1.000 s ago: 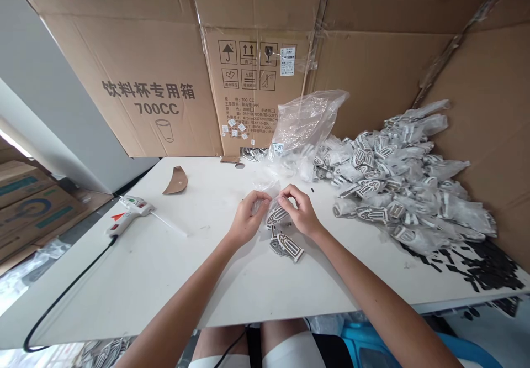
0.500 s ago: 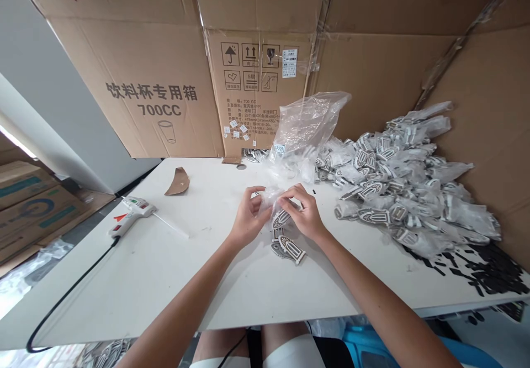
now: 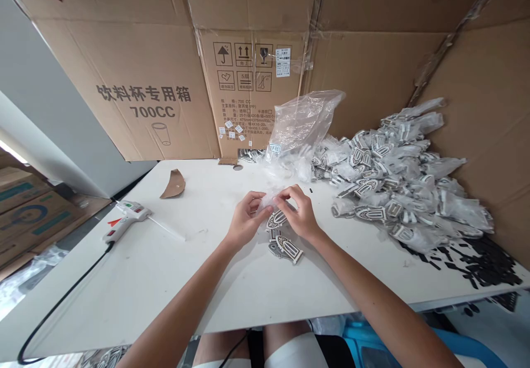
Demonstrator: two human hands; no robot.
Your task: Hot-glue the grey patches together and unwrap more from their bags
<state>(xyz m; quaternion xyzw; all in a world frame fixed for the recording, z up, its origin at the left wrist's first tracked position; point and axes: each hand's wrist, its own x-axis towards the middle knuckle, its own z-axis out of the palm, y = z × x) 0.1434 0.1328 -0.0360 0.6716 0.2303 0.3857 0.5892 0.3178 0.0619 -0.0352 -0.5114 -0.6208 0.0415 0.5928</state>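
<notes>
Both hands grip a small clear plastic bag over the middle of the white table. My left hand pinches its left side between thumb and curled fingers. On the other side, my right hand pinches the plastic with thumb and forefinger. Just beneath the bag shows an arch-shaped grey and white piece; whether it is still inside the plastic I cannot tell. Closer to me, a similar arch-shaped piece lies overlapping other grey pieces on the table.
Many bagged grey and white pieces are heaped at the right, beside scattered black strips. A large clear bag stands at the back against cardboard walls. Left lie a glue gun with a black cord and a cardboard scrap.
The bag is bunched more tightly between my fingers, and the piece beneath it shows more plainly. My hands stay in nearly the same place; the whole view has shifted slightly.
</notes>
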